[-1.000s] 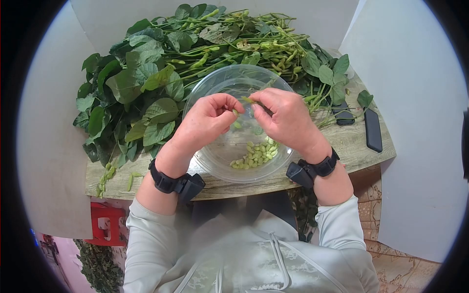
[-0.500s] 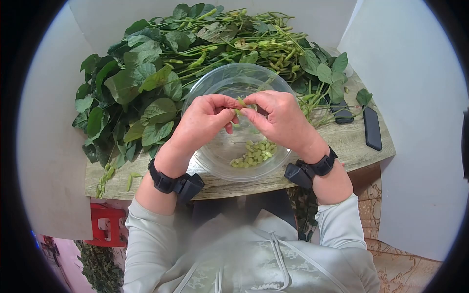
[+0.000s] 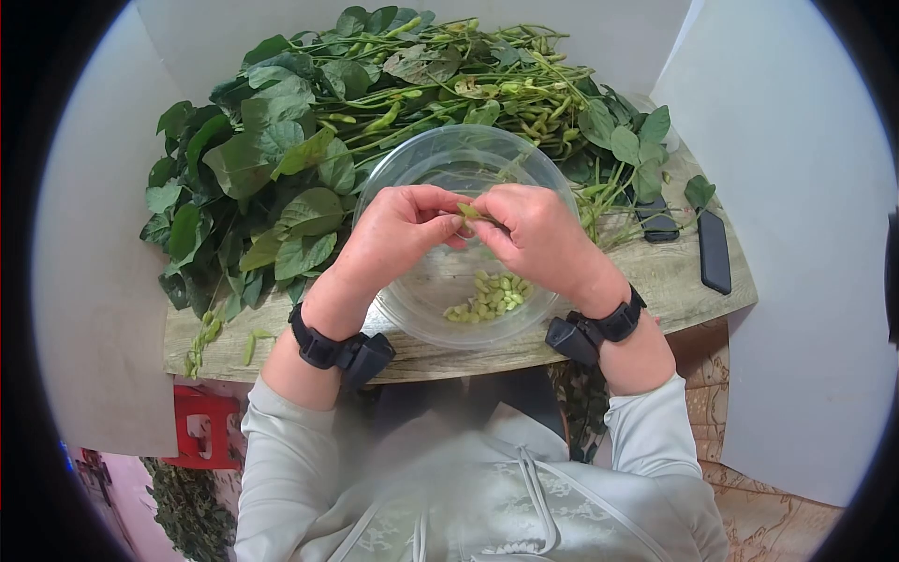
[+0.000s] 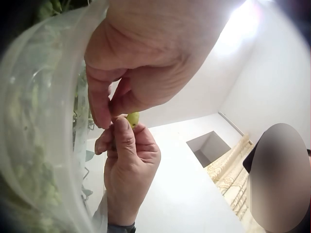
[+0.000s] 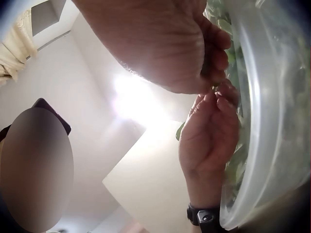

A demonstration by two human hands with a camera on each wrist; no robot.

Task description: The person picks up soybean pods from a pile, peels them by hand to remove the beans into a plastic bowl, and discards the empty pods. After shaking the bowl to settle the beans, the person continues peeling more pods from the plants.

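At the left of the table lies a deep heap of leafy stalks, many pods yet hanging on them, with a few loose pods at the near edge. Next comes the left hand, its fingers curled in and its thumb and fingertips pinching one end of a small green pod. The pod is held in the air over the middle of a clear plastic bowl, touching neither its wall nor its floor. The left wrist view shows the same pod as a yellow-green tip squeezed between the two sets of fingers. It looks light, soft and pliant, likely a little fuzzy rather than slick, so a grip at the two ends with the thumbs near the seam should hold it. Too hard a squeeze would probably bruise or shoot out what is inside. Below it, on the near side of the bowl's floor, sits a small pile of shelled beans, pale, smooth and apt to roll. The right hand meets the left over the bowl and pinches the pod's other end between thumb and forefinger, its remaining fingers folded under. Further right, two dark flat objects lie on the table beside the stalk ends.
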